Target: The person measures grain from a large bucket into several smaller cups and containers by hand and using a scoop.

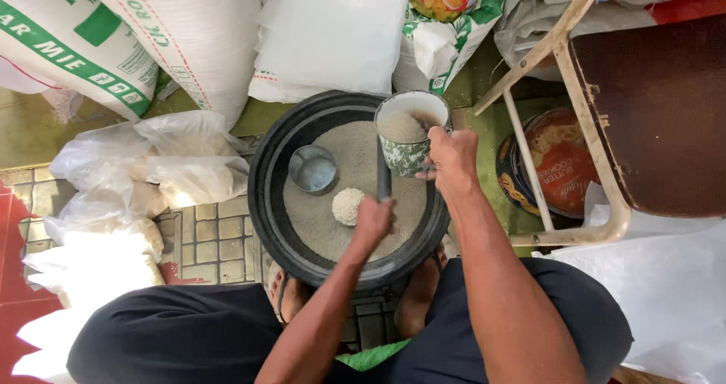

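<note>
Seen from the head camera, a wide black round basin stands on the tiled floor between the person's knees, filled with fine pale grain, probably rice or sugar. The right hand is closed around the side of a green-and-white patterned enamel mug, which is held upright over the far right rim of the basin and is heaped with the same grain. The left hand is clenched round the near end of a dark straight stick; its long axis runs away from the body toward the mug, and its far end is touching or just beside the mug's wall, below the rim. The left hand is therefore the nearer one to the body, with the mug lying straight ahead of it. In the grain rest a small grey metal scoop cup, empty and smooth, and a rounded white mound of granular texture. Woven white sacks, crumpled clear plastic bags and a round printed biscuit tin under a metal-framed chair surround the basin.
</note>
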